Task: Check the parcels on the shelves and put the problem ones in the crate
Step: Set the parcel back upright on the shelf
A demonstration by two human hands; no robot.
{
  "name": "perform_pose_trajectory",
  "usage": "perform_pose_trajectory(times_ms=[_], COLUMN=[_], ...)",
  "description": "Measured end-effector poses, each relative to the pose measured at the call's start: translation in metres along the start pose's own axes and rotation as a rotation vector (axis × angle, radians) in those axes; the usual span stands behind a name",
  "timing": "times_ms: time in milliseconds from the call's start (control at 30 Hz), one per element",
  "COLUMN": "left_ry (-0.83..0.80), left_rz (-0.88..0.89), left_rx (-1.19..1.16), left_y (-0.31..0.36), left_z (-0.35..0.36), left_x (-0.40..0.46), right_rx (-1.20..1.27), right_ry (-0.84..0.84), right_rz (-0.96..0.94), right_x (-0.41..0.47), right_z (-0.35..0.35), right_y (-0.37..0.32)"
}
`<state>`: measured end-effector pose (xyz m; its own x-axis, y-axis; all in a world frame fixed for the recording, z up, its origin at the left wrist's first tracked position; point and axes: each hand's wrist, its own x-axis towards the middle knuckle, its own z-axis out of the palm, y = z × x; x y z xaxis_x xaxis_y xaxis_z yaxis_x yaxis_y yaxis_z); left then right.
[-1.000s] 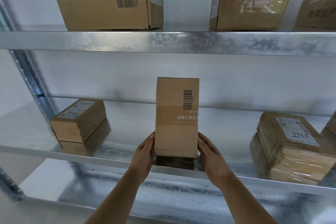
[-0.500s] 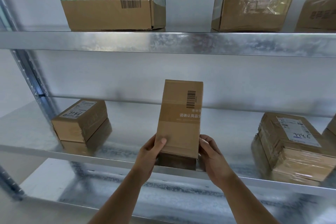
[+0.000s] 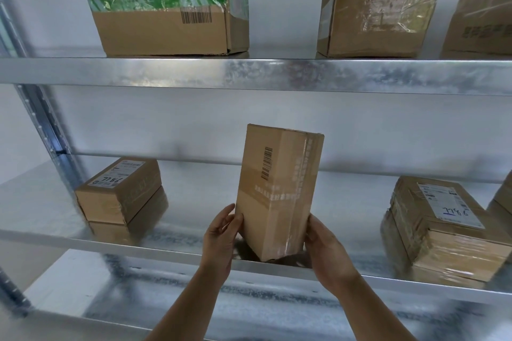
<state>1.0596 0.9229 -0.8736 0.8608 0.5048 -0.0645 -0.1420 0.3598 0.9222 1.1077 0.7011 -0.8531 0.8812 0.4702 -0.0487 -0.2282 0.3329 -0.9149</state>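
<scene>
I am holding a tall brown cardboard parcel [image 3: 277,191] upright over the middle galvanised metal shelf [image 3: 177,250]. My left hand [image 3: 220,241] and right hand [image 3: 325,250] are grasping its lower sides, its bottom corner tilting toward the shelf edge.

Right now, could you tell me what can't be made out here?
- Crate: not in the head view.
- Upright parcel: printed text blurred; back hidden; hands cover its lower edges.
- Top-right box: cut off by the frame's edge.
- Right parcel's label: print too small.
</scene>
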Motion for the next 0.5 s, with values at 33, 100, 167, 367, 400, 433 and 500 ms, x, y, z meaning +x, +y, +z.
perform_pose_trajectory(times_ms=[33, 100, 167, 367, 400, 433, 500], left_ry=[0.011, 0.005, -0.064, -0.229, -0.211, -0.193, -0.186], left_rz=[0.025, 0.055, 0.073, 0.049, 0.037, 0.013, -0.021], left_rx=[0.033, 0.083, 0.132, 0.292, 0.311, 0.317, 0.31], left_y=[-0.001, -0.003, 0.001, 0.001, -0.001, -0.002, -0.002], left_z=[0.002, 0.005, 0.01, 0.016, 0.016, 0.016, 0.017], left_x=[0.0, -0.001, -0.006, -0.006, -0.004, -0.002, 0.0], right_rx=[-0.01, -0.01, -0.001, -0.024, -0.011, 0.01, 0.052], right_ry=[-0.008, -0.018, -0.011, -0.046, -0.046, -0.042, -0.024], right_rz=[-0.009, -0.037, -0.044, -0.04, -0.044, -0.044, -0.032], right_x=[0.0, -0.001, 0.0, 0.002, 0.002, 0.003, 0.005], right_z=[0.0, 0.001, 0.003, 0.006, 0.006, 0.005, 0.003], right_y=[0.001, 0.001, 0.001, 0.002, 0.003, 0.004, 0.006])
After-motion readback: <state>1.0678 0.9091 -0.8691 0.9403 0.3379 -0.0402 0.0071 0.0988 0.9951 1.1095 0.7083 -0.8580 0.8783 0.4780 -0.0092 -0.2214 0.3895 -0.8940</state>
